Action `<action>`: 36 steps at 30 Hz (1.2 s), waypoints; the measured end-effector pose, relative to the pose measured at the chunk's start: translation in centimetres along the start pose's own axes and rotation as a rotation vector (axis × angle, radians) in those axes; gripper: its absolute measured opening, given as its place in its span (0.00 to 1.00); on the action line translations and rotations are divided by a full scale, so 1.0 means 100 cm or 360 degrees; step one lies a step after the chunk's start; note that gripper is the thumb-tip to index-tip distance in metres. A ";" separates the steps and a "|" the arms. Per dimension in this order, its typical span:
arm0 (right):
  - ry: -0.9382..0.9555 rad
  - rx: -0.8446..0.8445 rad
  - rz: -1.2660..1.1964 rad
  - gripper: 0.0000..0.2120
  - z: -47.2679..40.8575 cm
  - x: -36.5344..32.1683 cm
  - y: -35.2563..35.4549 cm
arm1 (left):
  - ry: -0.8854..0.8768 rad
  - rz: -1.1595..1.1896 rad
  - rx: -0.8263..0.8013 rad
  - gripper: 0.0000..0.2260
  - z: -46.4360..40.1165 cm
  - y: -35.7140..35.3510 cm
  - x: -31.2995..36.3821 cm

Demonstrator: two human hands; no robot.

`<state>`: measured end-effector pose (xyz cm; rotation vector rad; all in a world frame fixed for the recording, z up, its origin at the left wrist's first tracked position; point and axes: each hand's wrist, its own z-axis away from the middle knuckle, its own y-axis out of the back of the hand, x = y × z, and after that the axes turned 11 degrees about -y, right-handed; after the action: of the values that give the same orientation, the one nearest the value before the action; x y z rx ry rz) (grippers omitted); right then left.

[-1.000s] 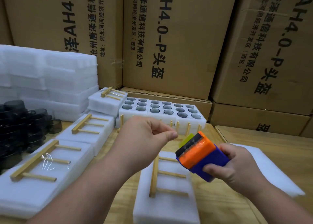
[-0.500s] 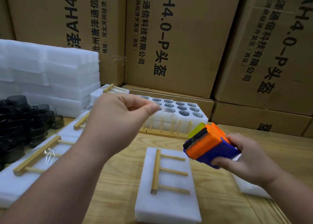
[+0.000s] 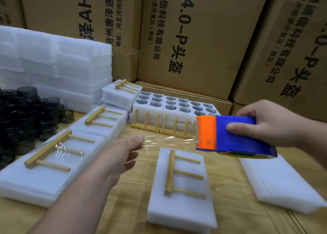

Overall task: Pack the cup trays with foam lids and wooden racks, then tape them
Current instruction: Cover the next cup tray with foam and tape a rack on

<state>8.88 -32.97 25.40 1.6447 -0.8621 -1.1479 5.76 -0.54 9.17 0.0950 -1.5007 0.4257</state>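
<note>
My right hand (image 3: pixel 270 124) grips an orange and blue tape dispenser (image 3: pixel 230 136) above the table. A strip of clear tape (image 3: pixel 169 142) stretches from its orange end to my left hand (image 3: pixel 122 156), which pinches the tape's free end. Below them lies a foam-lidded tray (image 3: pixel 184 205) with a wooden rack (image 3: pixel 178 173) flat on top. Open foam cup trays (image 3: pixel 177 104) with dark cups in their holes stand at the back.
Lidded trays with racks (image 3: pixel 53 154) line the left side. Dark loose cups (image 3: pixel 23 113) pile at the far left, beside a stack of white foam (image 3: pixel 53 66). Upright wooden racks (image 3: pixel 159 126) stand mid-table. Foam sheets (image 3: pixel 283 182) lie right. Cardboard boxes (image 3: pixel 194 39) wall the back.
My left hand dropped lower and pulled a length of clear tape out of the dispenser. My right hand turned the dispenser flat and moved it to the right.
</note>
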 end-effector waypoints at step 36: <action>-0.0305 -0.0729 0.0647 0.35 -0.081 -0.089 -0.022 | 0.0005 -0.0855 0.0202 0.19 0.004 -0.029 -0.097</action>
<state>13.80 -21.94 27.07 0.9473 -0.9193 -1.1194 6.19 -5.44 0.28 0.5822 -1.3781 0.0851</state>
